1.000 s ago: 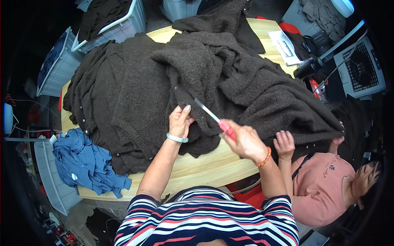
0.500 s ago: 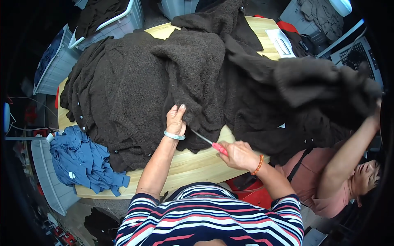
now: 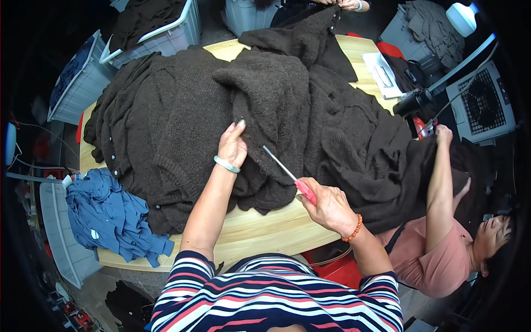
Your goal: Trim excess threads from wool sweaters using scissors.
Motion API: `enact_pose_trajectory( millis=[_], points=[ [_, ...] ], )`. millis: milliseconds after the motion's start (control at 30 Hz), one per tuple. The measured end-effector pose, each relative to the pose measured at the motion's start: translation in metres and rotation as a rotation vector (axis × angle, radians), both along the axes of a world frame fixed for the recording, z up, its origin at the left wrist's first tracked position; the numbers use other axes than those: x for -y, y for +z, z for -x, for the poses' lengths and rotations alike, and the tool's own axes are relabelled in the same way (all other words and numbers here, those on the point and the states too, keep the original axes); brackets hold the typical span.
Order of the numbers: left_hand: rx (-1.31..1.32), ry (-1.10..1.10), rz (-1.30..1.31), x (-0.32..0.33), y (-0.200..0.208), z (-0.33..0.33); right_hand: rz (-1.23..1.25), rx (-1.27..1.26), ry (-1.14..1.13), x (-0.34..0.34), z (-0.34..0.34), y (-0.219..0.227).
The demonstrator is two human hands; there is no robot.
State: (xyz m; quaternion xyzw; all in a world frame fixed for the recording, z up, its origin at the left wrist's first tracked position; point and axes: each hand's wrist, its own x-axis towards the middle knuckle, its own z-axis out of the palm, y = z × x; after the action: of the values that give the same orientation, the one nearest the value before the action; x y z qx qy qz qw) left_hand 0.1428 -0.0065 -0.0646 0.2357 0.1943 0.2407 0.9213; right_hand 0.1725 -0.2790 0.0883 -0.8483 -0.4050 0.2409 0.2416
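Note:
Dark brown knit garments [image 3: 171, 105] lie heaped across the table. My left hand [image 3: 232, 146], with a pale bangle at the wrist, is closed at the edge of a raised fold [image 3: 271, 83]. Thumb and finger press together there, seemingly on the knit. My right hand [image 3: 332, 207], wearing an orange bead bracelet, grips a pink-handled tool with a thin metal shaft [image 3: 281, 164]. Its shaft slants up and left over the garment, and its tip is apart from my left fingers.
Blue clothing [image 3: 110, 213] lies at the table's left end. Grey bins of clothes [image 3: 160, 41] stand beyond the far edge. A co-worker in pink [image 3: 437, 249] handles dark cloth at right; another person's hands [image 3: 349, 5] hold a garment at the far side. A lamp [image 3: 415, 102] stands at right.
My left hand has moved slightly up and left. The tool in my right hand has turned steeper, its tip higher. The co-worker's swung cloth has come down at the right, uncovering the lamp.

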Motion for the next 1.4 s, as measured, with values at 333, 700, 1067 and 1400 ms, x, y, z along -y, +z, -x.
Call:
enact_pose_trajectory(
  millis=[333, 700, 1067, 1400],
  points=[
    [-0.214, -0.015, -0.782, 0.032, 0.007, -0.001, 0.151, 0.033, 0.001, -0.027, -0.026, 0.005],
    [0.019, -0.081, -0.426, 0.018, -0.013, 0.004, 0.197, -0.011, 0.070, -0.018, -0.012, -0.007],
    [-0.461, -0.135, -1.190, 0.046, -0.009, 0.045, 0.215, -0.063, 0.004, 0.013, 0.001, -0.009],
    [-0.223, -0.014, -0.500, 0.037, -0.024, 0.061, 0.255, -0.054, 0.103, 0.013, 0.019, -0.005]
  ],
)
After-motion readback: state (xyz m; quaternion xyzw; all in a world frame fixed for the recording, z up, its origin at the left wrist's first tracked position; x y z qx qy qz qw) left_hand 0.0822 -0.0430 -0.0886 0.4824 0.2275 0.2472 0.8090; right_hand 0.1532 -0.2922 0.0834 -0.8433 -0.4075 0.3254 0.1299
